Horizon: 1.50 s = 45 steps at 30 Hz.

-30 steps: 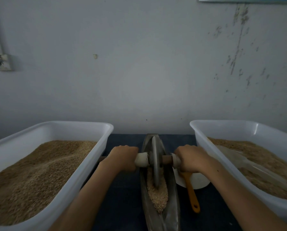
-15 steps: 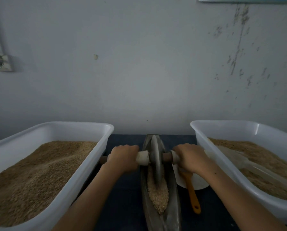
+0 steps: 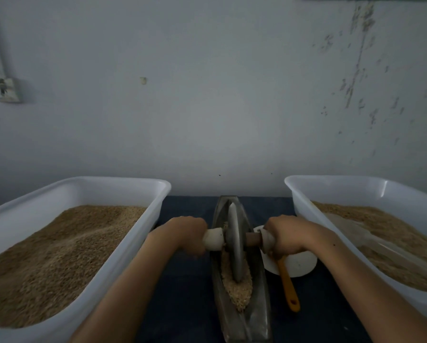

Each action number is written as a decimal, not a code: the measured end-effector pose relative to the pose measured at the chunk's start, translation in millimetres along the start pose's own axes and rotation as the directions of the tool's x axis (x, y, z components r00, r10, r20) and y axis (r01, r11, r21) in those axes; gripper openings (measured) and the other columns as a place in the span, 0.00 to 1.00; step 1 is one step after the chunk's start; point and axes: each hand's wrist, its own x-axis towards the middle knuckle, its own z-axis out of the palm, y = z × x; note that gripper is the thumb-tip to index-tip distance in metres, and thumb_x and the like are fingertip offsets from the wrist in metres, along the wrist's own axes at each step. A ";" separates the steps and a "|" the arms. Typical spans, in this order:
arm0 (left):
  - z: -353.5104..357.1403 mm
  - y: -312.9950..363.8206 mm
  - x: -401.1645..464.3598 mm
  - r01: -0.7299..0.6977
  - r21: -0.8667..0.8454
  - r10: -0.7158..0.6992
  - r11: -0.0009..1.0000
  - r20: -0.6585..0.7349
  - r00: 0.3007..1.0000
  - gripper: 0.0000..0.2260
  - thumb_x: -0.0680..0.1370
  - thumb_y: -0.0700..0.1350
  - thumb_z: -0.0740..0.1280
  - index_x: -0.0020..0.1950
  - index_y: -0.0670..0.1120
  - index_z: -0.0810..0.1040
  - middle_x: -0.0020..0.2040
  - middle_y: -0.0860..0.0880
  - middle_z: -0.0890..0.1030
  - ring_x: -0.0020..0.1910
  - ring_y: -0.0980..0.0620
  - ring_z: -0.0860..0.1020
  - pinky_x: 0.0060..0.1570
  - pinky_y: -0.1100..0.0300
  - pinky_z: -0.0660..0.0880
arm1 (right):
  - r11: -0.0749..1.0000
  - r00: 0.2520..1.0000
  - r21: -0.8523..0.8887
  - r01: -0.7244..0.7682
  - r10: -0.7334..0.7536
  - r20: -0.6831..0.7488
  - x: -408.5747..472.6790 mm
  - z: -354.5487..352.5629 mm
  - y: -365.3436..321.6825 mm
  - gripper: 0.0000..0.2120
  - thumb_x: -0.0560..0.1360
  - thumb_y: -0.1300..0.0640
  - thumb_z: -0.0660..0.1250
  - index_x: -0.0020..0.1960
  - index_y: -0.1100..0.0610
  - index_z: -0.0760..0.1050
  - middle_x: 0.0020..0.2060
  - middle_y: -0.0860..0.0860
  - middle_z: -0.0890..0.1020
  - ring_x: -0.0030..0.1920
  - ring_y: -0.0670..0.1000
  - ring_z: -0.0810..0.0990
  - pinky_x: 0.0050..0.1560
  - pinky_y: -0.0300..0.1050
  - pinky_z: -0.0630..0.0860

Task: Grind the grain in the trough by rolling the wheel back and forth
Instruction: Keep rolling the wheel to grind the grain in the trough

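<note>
Wheel [image 3: 234, 243] stands upright in the trough [image 3: 258, 280], its rim in the grain [image 3: 239, 290]. My left hand [image 3: 185, 233] and right hand [image 3: 285, 235] each grip an axle end; the trough's long axis runs away from me, crosswise to the axle

Two white tubs [image 3: 143, 233] [image 3: 304, 206] heaped with tan grain flank the dark bench [image 3: 182, 280], an orange-handled spoon [image 3: 288, 285] lies across a white dish [image 3: 302, 264] (partly hidden), scuffed wall [image 3: 219, 95] behind.
</note>
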 end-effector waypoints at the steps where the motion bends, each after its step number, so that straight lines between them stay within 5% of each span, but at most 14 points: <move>1: -0.5 -0.6 -0.6 -0.003 -0.026 0.004 1.000 0.039 0.999 0.19 0.73 0.46 0.71 0.63 0.45 0.73 0.57 0.45 0.79 0.54 0.47 0.77 0.53 0.54 0.73 | 1.000 0.999 0.018 -0.007 0.007 0.036 -1.9 -0.7 -0.8 0.12 0.72 0.57 0.71 0.55 0.56 0.76 0.50 0.55 0.82 0.49 0.53 0.82 0.48 0.46 0.78; 6: 1.1 -2.7 1.1 -0.020 -0.098 0.025 0.995 0.058 0.998 0.18 0.73 0.45 0.71 0.61 0.45 0.74 0.55 0.47 0.79 0.50 0.50 0.76 0.51 0.55 0.72 | 1.000 0.999 0.005 -0.024 0.024 0.042 0.0 -0.2 -1.8 0.13 0.72 0.57 0.71 0.56 0.56 0.76 0.49 0.54 0.82 0.49 0.52 0.82 0.51 0.46 0.78; 13: 14.2 -0.2 8.6 0.062 0.093 -0.021 0.994 -0.391 0.920 0.14 0.74 0.50 0.67 0.57 0.49 0.70 0.52 0.48 0.79 0.48 0.49 0.77 0.42 0.57 0.67 | 0.999 0.935 -0.022 -0.043 0.033 -0.354 17.0 16.1 -1.3 0.05 0.73 0.58 0.67 0.48 0.50 0.73 0.45 0.50 0.79 0.48 0.52 0.80 0.52 0.48 0.76; 18: 22.3 -1.0 12.9 0.090 0.053 -0.053 0.995 -0.490 0.870 0.14 0.75 0.49 0.67 0.56 0.49 0.66 0.50 0.49 0.78 0.47 0.50 0.77 0.41 0.57 0.67 | 0.997 0.859 -0.063 -0.034 -0.004 -0.512 20.4 23.4 -3.4 0.08 0.74 0.57 0.67 0.45 0.48 0.68 0.46 0.48 0.80 0.49 0.52 0.79 0.51 0.46 0.73; 23: 17.3 -3.3 11.4 0.055 0.092 -0.015 0.994 -0.384 0.923 0.15 0.74 0.49 0.67 0.58 0.49 0.69 0.53 0.48 0.79 0.50 0.48 0.77 0.44 0.57 0.69 | 0.995 0.938 -0.081 -0.063 0.031 -0.344 15.1 15.2 -3.9 0.06 0.73 0.58 0.67 0.49 0.51 0.73 0.48 0.51 0.79 0.48 0.52 0.79 0.49 0.46 0.75; 28: 5.8 -3.5 6.8 -0.004 0.021 0.006 1.000 -0.083 0.997 0.19 0.73 0.49 0.70 0.62 0.47 0.72 0.56 0.46 0.78 0.53 0.48 0.77 0.46 0.57 0.68 | 0.997 0.999 -0.055 -0.046 0.045 -0.024 2.7 1.0 -4.1 0.13 0.73 0.56 0.70 0.57 0.54 0.75 0.49 0.52 0.80 0.49 0.51 0.80 0.51 0.45 0.78; 33: 4.7 -3.8 6.9 -0.004 -0.045 0.005 0.999 0.011 1.000 0.20 0.72 0.47 0.71 0.63 0.47 0.73 0.56 0.46 0.79 0.53 0.49 0.77 0.46 0.57 0.69 | 0.998 0.998 -0.048 -0.046 0.048 0.036 -1.7 -2.9 -6.3 0.15 0.74 0.55 0.70 0.59 0.55 0.74 0.51 0.53 0.80 0.50 0.51 0.81 0.51 0.45 0.78; 38: 8.6 -2.0 7.5 0.036 0.039 -0.028 0.999 -0.199 0.980 0.17 0.74 0.50 0.69 0.61 0.48 0.72 0.54 0.47 0.79 0.52 0.48 0.77 0.48 0.55 0.72 | 0.996 0.983 -0.072 -0.057 0.043 -0.181 6.1 4.7 -7.1 0.07 0.74 0.58 0.68 0.52 0.54 0.75 0.49 0.52 0.80 0.47 0.51 0.79 0.47 0.44 0.74; 45: 22.8 2.7 11.9 0.116 0.082 -0.052 0.990 -0.550 0.833 0.13 0.76 0.49 0.65 0.57 0.49 0.65 0.50 0.49 0.79 0.47 0.49 0.78 0.40 0.58 0.67 | 0.996 0.841 -0.072 -0.052 0.005 -0.541 15.7 22.6 -5.5 0.07 0.74 0.58 0.65 0.51 0.50 0.71 0.48 0.49 0.80 0.51 0.52 0.79 0.48 0.45 0.69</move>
